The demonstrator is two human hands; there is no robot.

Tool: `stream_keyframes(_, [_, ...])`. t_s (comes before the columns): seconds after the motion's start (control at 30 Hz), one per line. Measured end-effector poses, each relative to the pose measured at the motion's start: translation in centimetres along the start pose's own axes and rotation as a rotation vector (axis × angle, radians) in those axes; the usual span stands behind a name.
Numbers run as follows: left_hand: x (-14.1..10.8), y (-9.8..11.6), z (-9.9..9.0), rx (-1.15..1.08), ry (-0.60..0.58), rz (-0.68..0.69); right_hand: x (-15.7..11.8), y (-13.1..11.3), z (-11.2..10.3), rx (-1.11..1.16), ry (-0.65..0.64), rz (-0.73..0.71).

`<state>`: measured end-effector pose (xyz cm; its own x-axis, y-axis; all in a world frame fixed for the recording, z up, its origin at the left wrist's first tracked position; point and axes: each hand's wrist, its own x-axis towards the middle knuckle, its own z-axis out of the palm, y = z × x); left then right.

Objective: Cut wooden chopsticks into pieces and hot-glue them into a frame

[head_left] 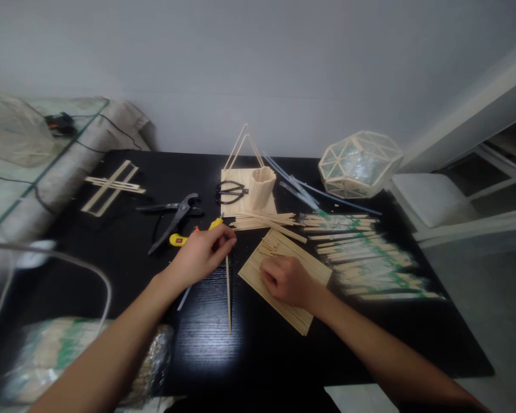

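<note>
My left hand (208,252) is closed, its fingertips meeting a thin wooden stick (229,295) that hangs or lies below them. Right behind it is a yellow glue gun (179,240), partly covered by the hand. My right hand (287,281) is curled on a flat panel of wooden sticks (298,321); what its fingers hold, if anything, is hidden. Short sticks (272,245) lie on the panel's far corner. Beyond my hands is a stick-built stand (230,178) carrying a stick cup (261,192), with black-handled scissors (230,193) beside the cup.
Pliers (176,221) and a crossed stick frame (114,188) lie at left. Loose sticks (264,221), clear glue sticks (301,191) and wrapped chopsticks (370,258) spread rightward. A geometric stick frame (361,163) stands back right. A plastic-wrapped bundle (60,355) is front left, near a cable (98,269).
</note>
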<state>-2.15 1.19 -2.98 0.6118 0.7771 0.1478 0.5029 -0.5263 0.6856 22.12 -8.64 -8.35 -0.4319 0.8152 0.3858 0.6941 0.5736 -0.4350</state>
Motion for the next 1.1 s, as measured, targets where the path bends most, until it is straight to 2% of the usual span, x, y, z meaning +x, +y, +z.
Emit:
stream_keyframes(0.27, [-0.1, 0.0, -0.1, 0.013, 0.025, -0.003, 0.1, 0.1, -0.2, -0.053, 0.052, -0.081])
stream_keyframes(0.43, [-0.2, 0.1, 0.0, -0.012, 0.067, -0.054, 0.5, -0.4, -0.7, -0.094, 0.118, -0.042])
stream_keyframes(0.67, [-0.1, 0.3, -0.1, -0.021, 0.065, -0.071, 0.9, -1.1, -1.5, -0.055, 0.104, -0.019])
stream_keyframes(0.97, [0.2, -0.7, -1.5, 0.068, 0.214, -0.152, 0.5, -0.8, -0.9, 0.04, 0.048, -0.011])
stream_keyframes(1.1, [0.3, -1.1, -1.6, 0.118, 0.228, -0.199, 0.4, -0.7, -0.8, 0.054, 0.055, -0.037])
